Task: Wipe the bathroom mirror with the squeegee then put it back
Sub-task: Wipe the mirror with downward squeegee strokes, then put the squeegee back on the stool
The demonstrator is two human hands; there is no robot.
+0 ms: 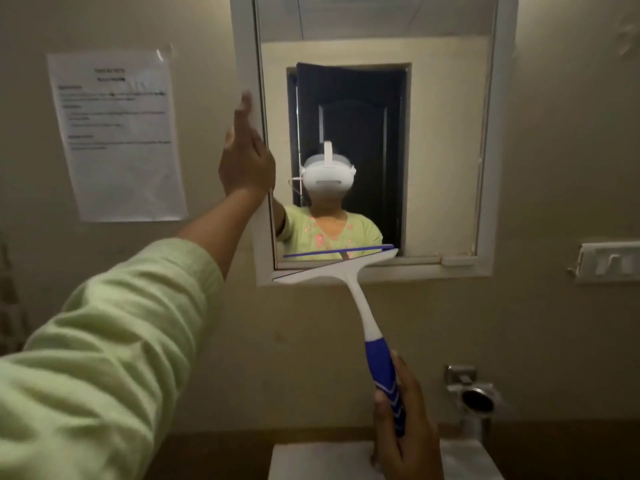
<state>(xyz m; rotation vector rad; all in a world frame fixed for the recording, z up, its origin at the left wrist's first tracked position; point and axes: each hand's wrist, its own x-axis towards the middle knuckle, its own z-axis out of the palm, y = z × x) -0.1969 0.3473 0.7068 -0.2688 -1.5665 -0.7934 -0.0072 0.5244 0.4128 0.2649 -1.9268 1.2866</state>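
The right hand (403, 420) grips the squeegee (349, 275), its blade at the mirror (443, 150) bottom edge. The left hand (244, 157), fingers straight, braces the frame (247, 57). Wiping appears underway; return remains.

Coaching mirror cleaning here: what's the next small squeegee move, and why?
Probably lift the squeegee off the mirror and carry it up for a stroke further right: it sits at the bottom edge, the right hand grips its handle, and the left hand rests on the frame.
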